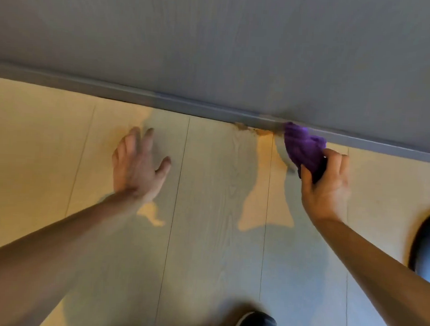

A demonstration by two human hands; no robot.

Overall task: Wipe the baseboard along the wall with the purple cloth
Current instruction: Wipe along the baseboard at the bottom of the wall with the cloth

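Grey wood-grain wall (215, 38) over pale plank floor (218, 213), grey baseboard (162, 101) mid-wipe: right hand (326, 183) clenched on bunched fuzzy purple cloth (303, 148), tip touching the trim; left hand (136, 166) splayed, empty, near the floor; next, likely slide along with steady pressure.
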